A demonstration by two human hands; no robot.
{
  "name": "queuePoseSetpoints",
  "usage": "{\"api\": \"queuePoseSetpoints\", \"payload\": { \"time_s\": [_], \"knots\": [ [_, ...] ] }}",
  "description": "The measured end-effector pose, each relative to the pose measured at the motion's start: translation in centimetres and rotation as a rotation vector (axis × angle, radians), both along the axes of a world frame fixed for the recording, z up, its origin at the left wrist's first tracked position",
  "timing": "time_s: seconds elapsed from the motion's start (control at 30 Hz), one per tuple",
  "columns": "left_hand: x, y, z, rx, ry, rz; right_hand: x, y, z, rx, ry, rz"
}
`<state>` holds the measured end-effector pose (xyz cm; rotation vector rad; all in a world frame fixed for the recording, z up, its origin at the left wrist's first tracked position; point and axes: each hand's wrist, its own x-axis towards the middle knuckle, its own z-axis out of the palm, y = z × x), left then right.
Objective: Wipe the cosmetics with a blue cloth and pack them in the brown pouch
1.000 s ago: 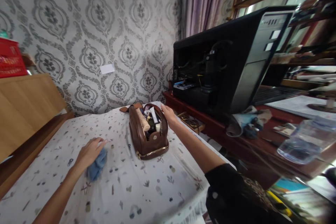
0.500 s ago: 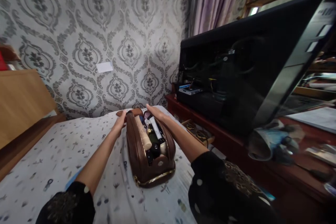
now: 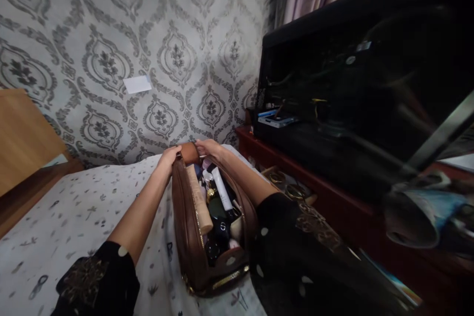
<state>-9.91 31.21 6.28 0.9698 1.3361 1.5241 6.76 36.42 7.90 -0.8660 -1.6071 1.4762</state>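
A brown leather toiletry bag point(image 3: 188, 252) lies open on the patterned bedsheet point(image 3: 66, 227), filled with tubes and small bottles. My left hand point(image 3: 168, 156) grips the far left end of the bag by its brown tab point(image 3: 189, 153). On the far right end, my right hand point(image 3: 208, 148) has its fingers curled over the rim beside that tab. A white tube point(image 3: 221, 188) and a beige tube point(image 3: 200, 202) lie along the inside. Both of my forearms run along the bag's sides.
A dark red desk point(image 3: 333, 197) stands right of the bed, carrying an open black computer case point(image 3: 355, 94). A rolled cloth point(image 3: 418, 217) lies on the desk's near part. Patterned wallpaper with a white card point(image 3: 137, 84) is behind; a wooden headboard point(image 3: 22, 138) is at the left.
My left hand left the blue cloth on the sheet and came up to the bag's far end. My right hand slid to the same end, and my head has moved closer to the bag.
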Motion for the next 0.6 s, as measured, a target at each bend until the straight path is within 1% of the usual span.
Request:
{"api": "queuePoseSetpoints", "payload": {
  "time_s": [0.07,0.13,0.3,0.43,0.6],
  "knots": [
    [0.2,-0.1,0.7,-0.047,0.008,0.027,0.2,-0.1,-0.1,-0.069,0.057,0.037],
    [0.6,-0.5,1.5,-0.063,0.021,0.044,0.5,-0.2,-0.1,-0.096,0.099,0.046],
    [1.9,-1.8,3.1,-0.021,0.060,0.057,0.4,-0.4,0.3,-0.140,0.199,0.046],
    [2.7,-2.9,3.6,0.046,0.088,0.071,0.5,-0.8,0.9,-0.123,0.246,0.040],
    [3.3,-4.2,3.9,0.159,0.117,0.062,1.2,-1.7,1.2,-0.069,0.287,0.039]
  ]
}}
